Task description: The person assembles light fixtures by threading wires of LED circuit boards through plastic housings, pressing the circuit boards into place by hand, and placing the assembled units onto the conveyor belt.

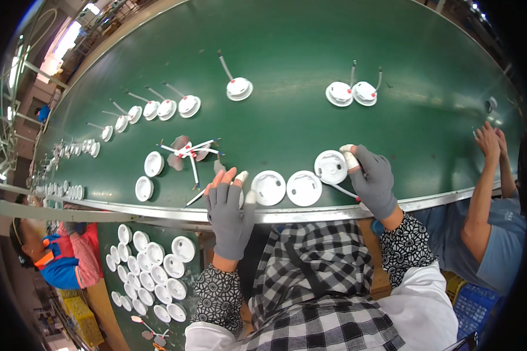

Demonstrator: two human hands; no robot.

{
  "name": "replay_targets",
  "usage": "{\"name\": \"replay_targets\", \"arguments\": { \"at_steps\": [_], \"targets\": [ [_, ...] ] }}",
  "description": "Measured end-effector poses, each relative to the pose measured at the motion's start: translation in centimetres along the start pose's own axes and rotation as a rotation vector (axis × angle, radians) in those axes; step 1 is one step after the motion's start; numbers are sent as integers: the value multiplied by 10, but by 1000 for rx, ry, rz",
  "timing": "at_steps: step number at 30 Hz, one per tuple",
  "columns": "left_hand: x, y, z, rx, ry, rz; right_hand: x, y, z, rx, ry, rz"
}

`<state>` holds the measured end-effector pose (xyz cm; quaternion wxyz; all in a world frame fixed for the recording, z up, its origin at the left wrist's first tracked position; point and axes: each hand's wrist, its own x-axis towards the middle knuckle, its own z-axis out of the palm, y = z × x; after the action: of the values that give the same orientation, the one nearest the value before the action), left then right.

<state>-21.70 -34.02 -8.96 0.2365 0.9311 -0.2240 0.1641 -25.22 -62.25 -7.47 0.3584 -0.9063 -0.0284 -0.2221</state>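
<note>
At the belt's near edge, my left hand (228, 213), in a grey fingerless glove, lies palm down with fingers stretched. White wrappings cover some fingertips. A white piece shows partly beneath it. Just right of it lie two white round plastic housings, one (269, 188) beside the other (304, 188). My right hand (373, 180), gloved the same way, has its fingers curled at the right rim of a third housing (330, 167). A white wire sleeve (344, 191) runs from below that housing toward my right wrist; its far end is partly hidden.
A bundle of wired parts (188, 151) and two more housings, one (154, 164) above another (144, 188), lie left. Wired housings (239, 89) stand farther across the green belt (287, 47). A side table (190, 292) holds several housings. Co-workers sit on both sides.
</note>
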Motion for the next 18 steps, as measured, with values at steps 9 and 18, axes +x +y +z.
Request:
{"name": "replay_targets", "arguments": {
  "at_steps": [9, 18],
  "targets": [
    [-10, -38, 12, 319, -188, 58, -40, 11, -15, -266, -283, -92],
    [24, -27, -33, 188, -53, 157, -51, 20, -15, -375, -331, -212]
  ]
}}
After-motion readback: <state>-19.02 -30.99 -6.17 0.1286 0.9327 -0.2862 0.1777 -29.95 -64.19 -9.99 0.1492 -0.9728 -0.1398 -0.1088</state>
